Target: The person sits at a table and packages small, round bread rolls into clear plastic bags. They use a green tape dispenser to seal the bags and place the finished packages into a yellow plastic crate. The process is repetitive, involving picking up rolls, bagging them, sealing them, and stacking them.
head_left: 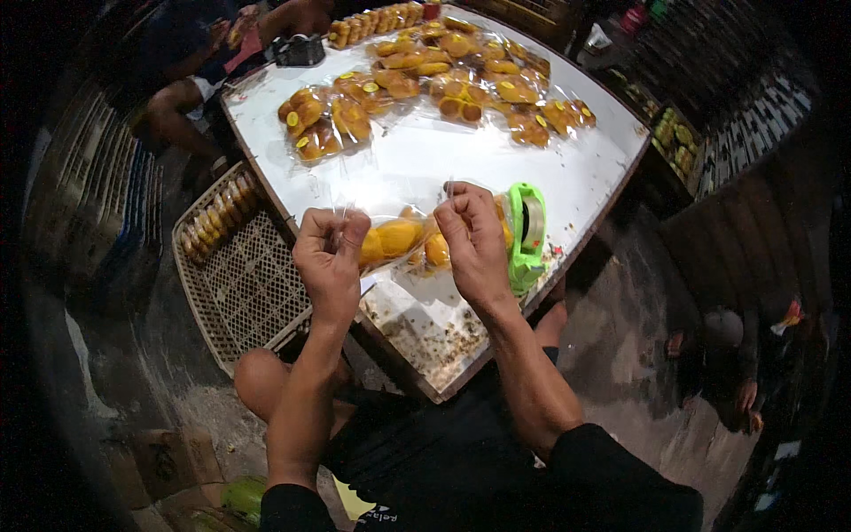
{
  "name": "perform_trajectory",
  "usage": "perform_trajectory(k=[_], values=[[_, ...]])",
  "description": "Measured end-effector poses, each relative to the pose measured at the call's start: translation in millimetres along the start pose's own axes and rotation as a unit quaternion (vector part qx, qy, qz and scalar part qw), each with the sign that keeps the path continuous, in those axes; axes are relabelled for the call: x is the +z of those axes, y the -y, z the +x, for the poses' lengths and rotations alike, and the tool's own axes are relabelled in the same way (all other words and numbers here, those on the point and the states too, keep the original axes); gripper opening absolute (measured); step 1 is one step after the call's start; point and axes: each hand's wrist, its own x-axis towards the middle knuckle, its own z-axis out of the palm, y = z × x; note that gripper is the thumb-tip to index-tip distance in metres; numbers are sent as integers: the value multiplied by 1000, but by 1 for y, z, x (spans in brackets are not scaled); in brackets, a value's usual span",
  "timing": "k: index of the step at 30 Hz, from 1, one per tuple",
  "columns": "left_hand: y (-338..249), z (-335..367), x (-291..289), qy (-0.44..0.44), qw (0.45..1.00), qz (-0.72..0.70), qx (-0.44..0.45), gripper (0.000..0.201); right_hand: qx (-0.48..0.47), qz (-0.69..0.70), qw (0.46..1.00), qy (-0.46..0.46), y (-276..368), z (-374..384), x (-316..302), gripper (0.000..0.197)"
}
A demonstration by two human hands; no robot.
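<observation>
My left hand [328,253] and my right hand [474,244] are held up over the near part of a white table [403,164]. Each pinches thin clear plastic between thumb and fingers, apparently a clear plastic bag. Golden-brown bread buns [394,239] show between and behind the hands, under shiny film. Whether all of these buns are inside the held bag, I cannot tell. Just right of my right hand stands a bright green tape dispenser [529,239] with a roll of tape. Part of the buns is hidden behind my right hand.
Several bagged buns [461,93] with yellow labels spread across the table's far side. At the left, a plastic crate [239,284] holds a row of packed buns [217,217]. A black object [300,50] lies at the far-left edge, near another person's hands [239,27]. Crumbs [425,332] litter the near corner.
</observation>
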Motion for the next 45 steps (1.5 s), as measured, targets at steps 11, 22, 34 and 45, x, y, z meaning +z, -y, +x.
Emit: perform_trajectory(k=[11,22,34,45], values=[[1,-6,0,28,977,-135,-165,27,124,219,965,74,36,-11,14,8],[-3,0,-7,110,975,42,-189,32,151,407,899,53,37,-10,11,13],[-29,-33,22,106,979,121,-128,30,152,287,945,31,33,-5,5,10],[-12,-40,14,25,999,14,31,20,-74,-64,989,111,15,-32,19,40]])
